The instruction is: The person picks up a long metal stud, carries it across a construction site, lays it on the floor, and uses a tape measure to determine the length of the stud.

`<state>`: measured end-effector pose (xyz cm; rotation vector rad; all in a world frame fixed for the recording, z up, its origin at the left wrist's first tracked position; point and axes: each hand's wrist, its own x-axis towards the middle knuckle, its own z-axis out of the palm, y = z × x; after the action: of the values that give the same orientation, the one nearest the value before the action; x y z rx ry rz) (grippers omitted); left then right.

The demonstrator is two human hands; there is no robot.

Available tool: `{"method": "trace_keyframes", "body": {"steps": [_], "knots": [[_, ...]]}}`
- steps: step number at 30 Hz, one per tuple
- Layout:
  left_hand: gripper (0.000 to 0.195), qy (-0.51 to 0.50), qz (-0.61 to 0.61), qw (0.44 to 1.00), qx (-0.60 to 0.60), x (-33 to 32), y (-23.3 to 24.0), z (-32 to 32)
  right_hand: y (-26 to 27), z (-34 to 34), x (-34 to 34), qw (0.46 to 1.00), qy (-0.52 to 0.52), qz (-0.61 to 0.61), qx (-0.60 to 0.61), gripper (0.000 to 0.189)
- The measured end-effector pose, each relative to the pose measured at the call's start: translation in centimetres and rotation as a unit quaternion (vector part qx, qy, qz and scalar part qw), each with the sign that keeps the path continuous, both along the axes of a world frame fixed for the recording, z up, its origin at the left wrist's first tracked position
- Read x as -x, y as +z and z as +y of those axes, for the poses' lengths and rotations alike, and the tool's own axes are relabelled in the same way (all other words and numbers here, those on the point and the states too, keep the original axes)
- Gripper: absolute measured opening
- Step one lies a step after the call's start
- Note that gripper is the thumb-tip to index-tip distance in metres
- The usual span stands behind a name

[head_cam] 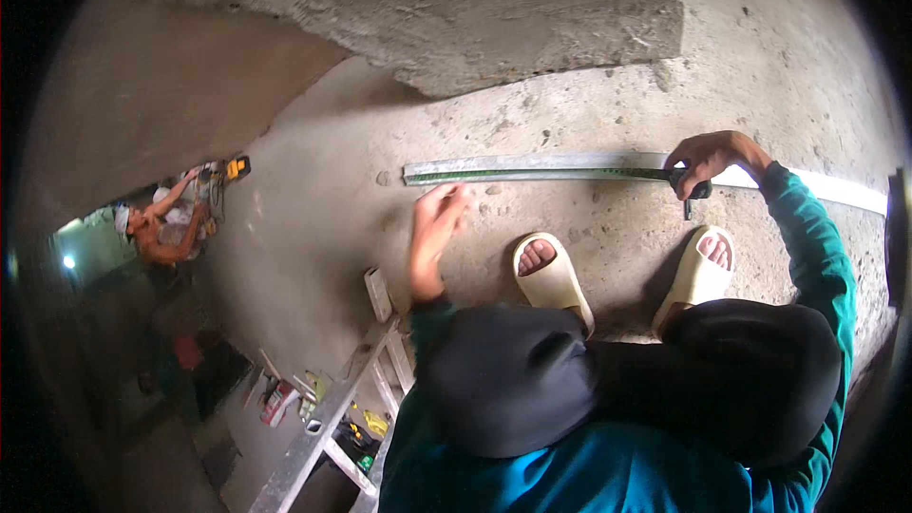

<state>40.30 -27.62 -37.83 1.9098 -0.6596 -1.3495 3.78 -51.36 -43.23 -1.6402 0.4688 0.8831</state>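
Observation:
A long silvery metal channel (541,161) lies on the rough concrete floor in front of my feet. My right hand (712,157) grips a dark tape measure (700,189) over the channel, right of the middle of the view. Its green tape blade (513,173) runs out to the left along the channel, close to the channel's left end. My left hand (436,231) is just below that end, with curled, blurred fingers. Whether anything small is between those fingers cannot be made out.
A rough concrete block (541,14) juts in beyond the channel. A metal ladder (335,413) is at lower left, with tools (360,438) beside it. At far left, another person (160,228) handles a yellow-and-black power tool (237,168). My sandals (552,278) rest on the floor.

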Motion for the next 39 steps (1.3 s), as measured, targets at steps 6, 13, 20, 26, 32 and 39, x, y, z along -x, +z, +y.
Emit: {"method": "trace_keyframes", "body": {"steps": [6, 13, 20, 26, 32, 39], "knots": [[0.006, -0.228, -0.205, 0.853, 0.422, 8.3, 20.4, -3.8, -2.5, 0.1, 1.1, 1.0, 0.007, 0.001, 0.027, 0.072], [0.041, -0.553, 0.225, 0.727, 0.339, 12.1, 29.7, -9.2, -5.1, 0.4, 1.8, 0.997, 0.024, -0.062, 0.034, 0.063], [0.05, -0.538, 0.243, 0.754, 0.288, 13.7, 30.5, -8.6, -2.7, 0.5, 1.2, 0.997, 0.042, -0.048, 0.047, 0.062], [0.01, -0.092, 0.188, 0.95, 0.231, 10.8, 25.3, -5.2, -5.5, 0.7, 2.1, 0.995, 0.025, -0.084, 0.042, 0.059], [0.014, -0.263, -0.29, 0.882, 0.263, 3.4, -2.8, -6.6, -4.1, 0.7, 1.1, 0.997, 0.013, -0.073, 0.016, 0.06], [0.018, -0.343, -0.378, 0.838, 0.193, 5.2, -10.0, -5.0, -2.1, 0.9, 0.7, 1.0, -0.011, -0.019, -0.012, 0.043]]}}
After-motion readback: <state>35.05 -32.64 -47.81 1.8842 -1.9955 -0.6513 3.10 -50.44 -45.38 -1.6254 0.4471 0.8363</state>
